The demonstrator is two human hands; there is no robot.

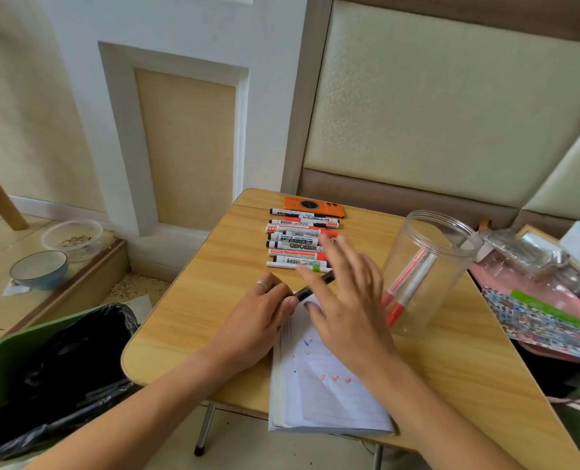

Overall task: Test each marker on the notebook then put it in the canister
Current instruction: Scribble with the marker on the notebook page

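your left hand [261, 317], wearing a silver ring, is gripping a black marker [314, 287] by its lower end, the pen slanting up over the top edge of the white lined notebook [319, 395]. your right hand [346, 300] is hovering above it with fingers spread, grasping nothing. the clear plastic canister [427, 266] is standing just right of the notebook on the light wooden table [193, 300], holding two red-capped white markers [407, 293]. a row of whiteboard markers [298, 242] is lying beyond your hands, near an orange phone [312, 205].

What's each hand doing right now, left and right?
Left hand: closed on the dark-barrelled marker, above the white paper notebook.
Right hand: open, fingers spread, holding nothing.
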